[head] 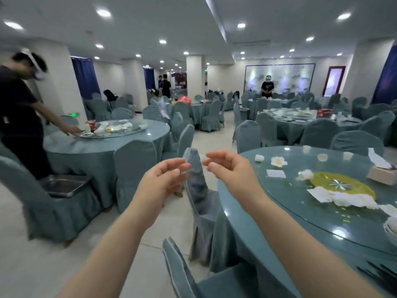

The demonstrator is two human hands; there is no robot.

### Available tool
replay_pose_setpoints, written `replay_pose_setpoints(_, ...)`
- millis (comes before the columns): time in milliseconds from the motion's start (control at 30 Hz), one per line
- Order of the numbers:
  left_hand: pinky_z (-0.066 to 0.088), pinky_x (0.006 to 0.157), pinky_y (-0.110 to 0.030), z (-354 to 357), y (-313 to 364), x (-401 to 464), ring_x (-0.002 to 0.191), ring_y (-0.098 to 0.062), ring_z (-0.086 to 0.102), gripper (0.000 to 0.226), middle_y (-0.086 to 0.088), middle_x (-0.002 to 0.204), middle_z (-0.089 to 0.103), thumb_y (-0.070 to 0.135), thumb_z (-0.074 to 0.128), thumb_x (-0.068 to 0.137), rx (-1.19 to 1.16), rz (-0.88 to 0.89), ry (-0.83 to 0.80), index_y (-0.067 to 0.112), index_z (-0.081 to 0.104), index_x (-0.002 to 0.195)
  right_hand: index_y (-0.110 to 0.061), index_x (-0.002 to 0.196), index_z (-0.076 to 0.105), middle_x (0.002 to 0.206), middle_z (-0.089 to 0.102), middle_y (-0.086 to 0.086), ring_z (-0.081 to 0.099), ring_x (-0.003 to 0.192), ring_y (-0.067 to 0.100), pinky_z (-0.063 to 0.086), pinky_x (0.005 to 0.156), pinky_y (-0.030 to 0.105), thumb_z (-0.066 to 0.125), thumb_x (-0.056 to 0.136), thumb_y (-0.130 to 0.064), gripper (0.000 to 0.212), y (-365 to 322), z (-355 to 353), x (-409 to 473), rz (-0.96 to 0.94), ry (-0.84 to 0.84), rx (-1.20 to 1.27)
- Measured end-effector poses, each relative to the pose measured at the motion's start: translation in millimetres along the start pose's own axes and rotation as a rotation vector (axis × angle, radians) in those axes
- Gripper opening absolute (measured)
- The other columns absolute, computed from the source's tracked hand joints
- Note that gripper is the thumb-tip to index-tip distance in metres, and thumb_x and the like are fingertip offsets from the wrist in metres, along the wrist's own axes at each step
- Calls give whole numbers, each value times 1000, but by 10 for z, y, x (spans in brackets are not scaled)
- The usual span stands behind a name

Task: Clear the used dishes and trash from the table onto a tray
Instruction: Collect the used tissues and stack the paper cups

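My left hand (161,181) and my right hand (229,168) are raised in the air side by side, fingers loosely curled, holding nothing. To my right stands a round blue table (242,196) with a glass turntable (300,214). On it lie crumpled white napkins (343,198), a flat paper square (276,173), a flower-shaped dish (278,161), small white cups (259,158) and a tissue box (381,174). A metal tray (62,186) rests on a covered chair seat at the left, well away from both hands.
Covered chairs (199,190) stand between me and the table, another chair (193,276) right below me. A person (19,117) at the left reaches onto a neighbouring round table (86,147) strewn with trash. More tables, chairs and people fill the hall behind.
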State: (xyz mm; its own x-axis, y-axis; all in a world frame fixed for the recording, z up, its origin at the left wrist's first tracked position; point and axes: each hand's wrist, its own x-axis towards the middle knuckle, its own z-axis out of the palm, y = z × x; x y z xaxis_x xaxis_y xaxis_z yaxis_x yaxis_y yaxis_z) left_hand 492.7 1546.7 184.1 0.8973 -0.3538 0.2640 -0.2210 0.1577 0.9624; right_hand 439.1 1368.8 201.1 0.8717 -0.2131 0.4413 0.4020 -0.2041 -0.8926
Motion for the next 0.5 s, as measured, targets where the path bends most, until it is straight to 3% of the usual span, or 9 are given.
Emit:
replay_pose_setpoints(233, 45, 81, -33, -1790, 143, -56, 100, -13, 68, 32, 5, 110, 71, 10, 48, 94, 76, 41, 77, 33, 69, 101, -30, 88, 69, 81, 71, -18, 64, 78, -2, 50, 69, 15, 65, 86, -9, 21, 55, 1261, 196, -5, 17, -52)
replay_pose_setpoints(500, 47, 84, -36, -2769, -200, 448, 103, -15, 67, 36, 4, 112, 71, 8, 44, 96, 54, 10, 95, 35, 68, 102, -25, 102, 67, 97, 74, -12, 67, 94, 4, 49, 83, 25, 64, 88, -10, 20, 403, 1857, 787, 82, -14, -95)
